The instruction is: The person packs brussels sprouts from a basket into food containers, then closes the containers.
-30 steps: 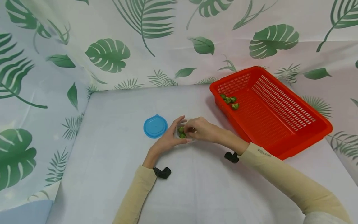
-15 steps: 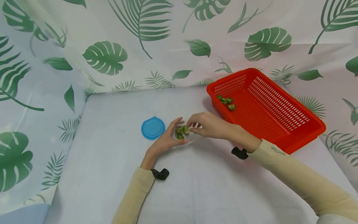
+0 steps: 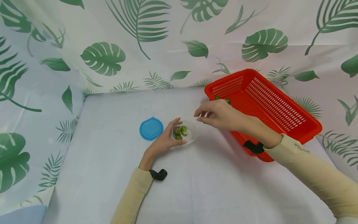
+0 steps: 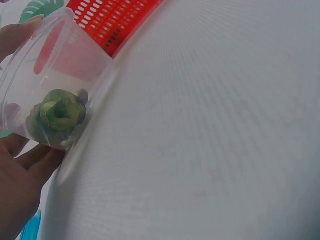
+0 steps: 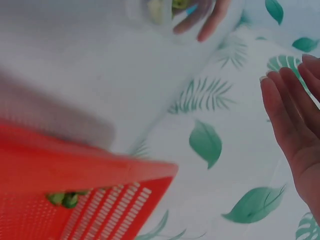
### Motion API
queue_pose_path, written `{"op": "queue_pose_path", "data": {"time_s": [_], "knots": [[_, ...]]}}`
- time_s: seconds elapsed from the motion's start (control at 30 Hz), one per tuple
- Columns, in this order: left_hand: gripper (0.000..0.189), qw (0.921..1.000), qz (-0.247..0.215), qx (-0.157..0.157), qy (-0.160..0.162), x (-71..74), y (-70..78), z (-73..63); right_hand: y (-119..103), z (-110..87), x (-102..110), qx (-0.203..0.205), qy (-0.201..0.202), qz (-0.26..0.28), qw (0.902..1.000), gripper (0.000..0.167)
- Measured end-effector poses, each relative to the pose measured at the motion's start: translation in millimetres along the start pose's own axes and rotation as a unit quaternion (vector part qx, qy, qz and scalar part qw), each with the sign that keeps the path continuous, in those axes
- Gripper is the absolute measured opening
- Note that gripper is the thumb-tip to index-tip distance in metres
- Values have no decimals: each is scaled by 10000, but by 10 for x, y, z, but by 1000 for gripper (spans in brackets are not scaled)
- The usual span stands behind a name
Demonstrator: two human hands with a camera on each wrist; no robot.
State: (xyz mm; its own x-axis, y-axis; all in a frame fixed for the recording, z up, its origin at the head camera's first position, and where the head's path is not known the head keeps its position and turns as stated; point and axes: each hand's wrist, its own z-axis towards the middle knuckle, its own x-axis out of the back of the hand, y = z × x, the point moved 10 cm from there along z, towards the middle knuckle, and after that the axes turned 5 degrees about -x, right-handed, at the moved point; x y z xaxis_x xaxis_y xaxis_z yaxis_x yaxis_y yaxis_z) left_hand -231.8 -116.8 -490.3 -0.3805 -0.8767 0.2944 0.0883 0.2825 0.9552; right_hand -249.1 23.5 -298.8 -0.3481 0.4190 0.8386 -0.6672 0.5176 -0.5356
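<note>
My left hand (image 3: 164, 140) curls its fingers and thumb round a small clear plastic tub (image 3: 193, 137) on the table. Inside lie a few Brussels sprouts (image 3: 183, 130), visible through the tub's wall in the left wrist view. My right hand (image 3: 223, 115) hangs in the air between the tub and the red basket (image 3: 275, 104), its fingers loosely bent. In the right wrist view nothing shows between the fingers of that right hand (image 5: 297, 127). More Brussels sprouts (image 5: 69, 198) sit in the basket's corner, partly hidden by the right hand in the head view.
A round blue lid (image 3: 151, 128) lies flat on the white-covered table (image 3: 167, 186), left of the tub. The perforated basket stands at the right with raised walls. Leaf-printed sheeting (image 3: 103, 59) rises behind and to the left.
My right hand has let go of a Brussels sprout inside the tub, then lifted and moved right toward the basket. The left hand keeps its grip on the tub.
</note>
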Motion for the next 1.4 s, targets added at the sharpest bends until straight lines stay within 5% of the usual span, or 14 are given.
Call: {"op": "queue_pose_path", "data": {"time_s": [1.03,1.4], "knots": [[99,9998,-26,-207,-30,43,24,-27,617,-88,364,-685,511,-467,9952,21],[98,9998,-7,-191,-56,4,31,-11,1026,-166,427,-1429,539,-595,9865,19]]}}
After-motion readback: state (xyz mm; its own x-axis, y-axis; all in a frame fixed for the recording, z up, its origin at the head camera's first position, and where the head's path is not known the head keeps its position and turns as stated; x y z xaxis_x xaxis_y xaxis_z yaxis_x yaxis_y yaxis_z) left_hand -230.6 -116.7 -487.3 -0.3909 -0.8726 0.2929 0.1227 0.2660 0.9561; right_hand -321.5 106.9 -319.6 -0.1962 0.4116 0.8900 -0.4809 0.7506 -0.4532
